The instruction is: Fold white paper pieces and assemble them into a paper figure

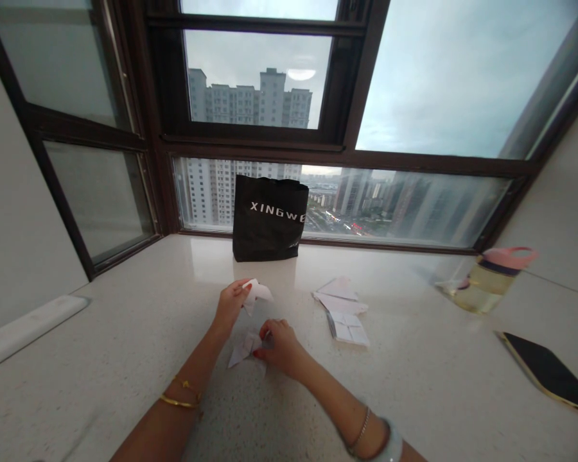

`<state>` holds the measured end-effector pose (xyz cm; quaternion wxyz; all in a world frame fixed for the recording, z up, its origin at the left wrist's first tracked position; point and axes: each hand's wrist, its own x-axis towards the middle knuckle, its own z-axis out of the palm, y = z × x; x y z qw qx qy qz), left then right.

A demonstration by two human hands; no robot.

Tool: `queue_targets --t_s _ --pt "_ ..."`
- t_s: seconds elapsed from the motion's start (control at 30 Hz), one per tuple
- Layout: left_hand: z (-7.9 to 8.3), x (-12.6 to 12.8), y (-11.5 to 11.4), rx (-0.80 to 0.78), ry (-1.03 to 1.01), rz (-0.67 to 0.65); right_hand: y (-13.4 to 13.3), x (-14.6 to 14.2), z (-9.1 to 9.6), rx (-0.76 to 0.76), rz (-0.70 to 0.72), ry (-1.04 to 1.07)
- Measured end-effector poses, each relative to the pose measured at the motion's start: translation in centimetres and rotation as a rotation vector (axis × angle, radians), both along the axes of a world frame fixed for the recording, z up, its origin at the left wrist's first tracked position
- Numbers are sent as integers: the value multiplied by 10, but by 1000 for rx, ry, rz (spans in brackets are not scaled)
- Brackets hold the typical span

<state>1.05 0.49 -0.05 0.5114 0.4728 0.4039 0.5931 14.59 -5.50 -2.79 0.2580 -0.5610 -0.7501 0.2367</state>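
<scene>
My left hand [232, 304] is closed on a small piece of folded white paper [257, 294], held above the counter with its thumb and fingers pinching one edge. Just below and to the right, my right hand [280, 346] has its fingers bent around another folded white paper [243, 350] with pointed corners, which lies low over the counter. Its thumb and fingertips meet at that paper's right side. To the right lie a flat folded paper with a pointed top [340, 296] and a squarish folded paper [349, 328], touching each other.
A black bag [270, 221] with white lettering stands against the window. At right are a bottle with a pink lid [489, 282] and a dark tablet-like slab [549, 369]. A long white object [31, 327] lies at left on the speckled white counter [414, 398].
</scene>
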Motion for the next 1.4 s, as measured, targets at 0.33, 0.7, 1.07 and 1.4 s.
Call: queue_targets --t_s 0.33,0.7,1.07,1.4 --pt "0 -3 6 11 -19 25 14 34 26 -131 71 957" --pt "7 4 -7 7 -22 -76 33 62 15 17 -212 782" --pt "1 25 -16 40 110 -270 27 50 19 -58 37 733" --pt "-1 26 -16 182 251 -60 19 47 22 -138 101 917"
